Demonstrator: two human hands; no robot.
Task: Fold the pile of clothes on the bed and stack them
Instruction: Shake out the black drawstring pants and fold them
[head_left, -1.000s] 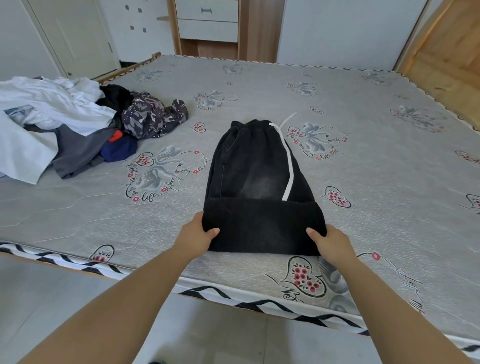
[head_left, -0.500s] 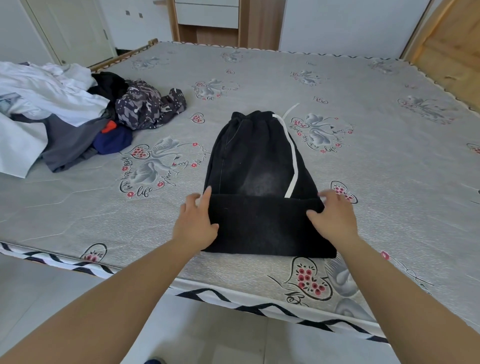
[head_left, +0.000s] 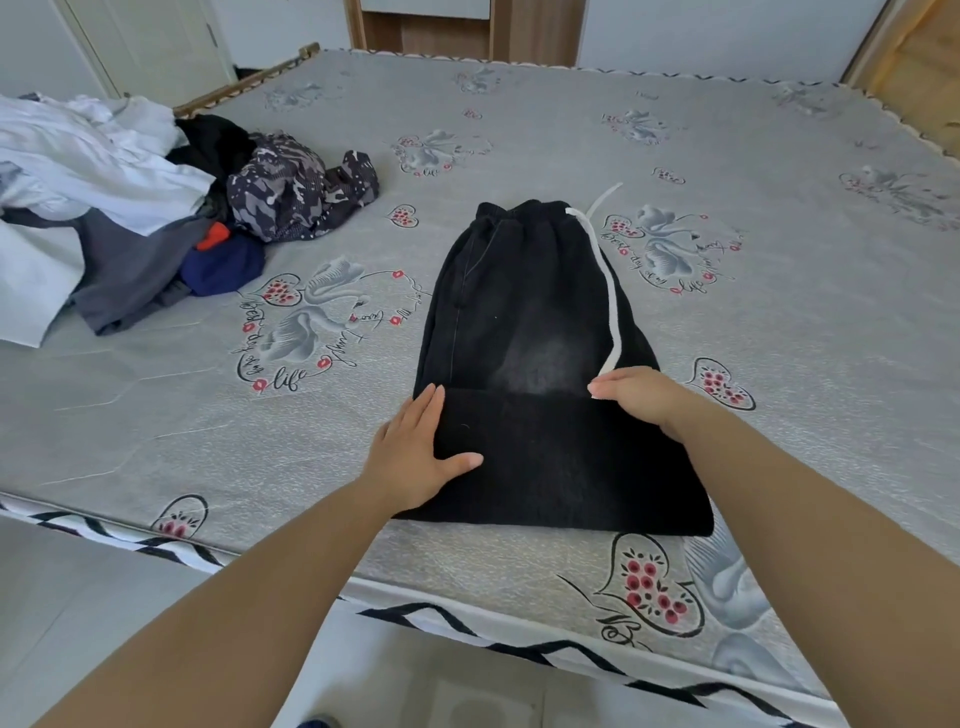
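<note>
On the bed (head_left: 727, 467), left side, lies the unfolded pile of clothes (head_left: 130, 208). The black trousers (head_left: 530, 322) lie lengthwise, waistband away from the person. The left hand (head_left: 415, 457) presses flat on the folded part, fingers straight; the right hand (head_left: 634, 395) pinches the fold's edge.

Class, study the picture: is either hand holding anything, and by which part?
Neither hand plainly grips. The left hand lies flat on the black trousers' folded flap; the right hand rests at the flap's far edge, its fingers curled.
</note>
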